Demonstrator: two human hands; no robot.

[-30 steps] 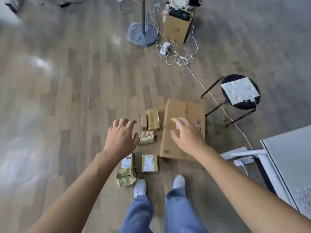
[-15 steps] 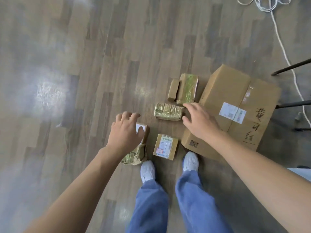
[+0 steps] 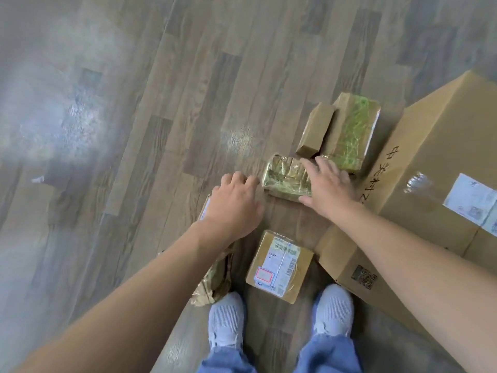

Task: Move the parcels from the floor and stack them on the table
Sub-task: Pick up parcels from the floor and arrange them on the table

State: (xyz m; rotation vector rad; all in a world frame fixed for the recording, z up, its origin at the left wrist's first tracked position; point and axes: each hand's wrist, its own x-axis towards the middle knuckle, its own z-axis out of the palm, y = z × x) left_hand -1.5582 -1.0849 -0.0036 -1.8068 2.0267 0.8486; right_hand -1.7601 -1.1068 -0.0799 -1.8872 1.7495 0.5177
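Wood-pattern floor point(image 3: 161, 130), dulled by pale patches of glare, fills the view, and a person stands over a loose cluster of parcels with white shoes point(image 3: 227, 319) at its near edge. The foil-wrapped parcel point(image 3: 286, 179) lies in the middle of the cluster. The right hand point(image 3: 329, 184) covers its right end, fingers point(image 3: 320, 168) spread across the top and thumb along the near side, laid on rather than closed, which looks like the set-up for a grasp. The left hand point(image 3: 234, 205) hangs just beside the parcel's left end with fingers point(image 3: 236, 180) loosely curled and holding nothing, probably placed to take the other end for a two-handed lift.

Just beyond sit a small brown box point(image 3: 316, 130) and a green-taped parcel point(image 3: 352, 130), side by side. A labelled parcel point(image 3: 279, 265) lies near the feet, a crumpled parcel point(image 3: 215, 284) is partly hidden under the left forearm, and a large carton point(image 3: 443, 170) takes up the right side. Every parcel seen lies on the floor; the bench is out of view
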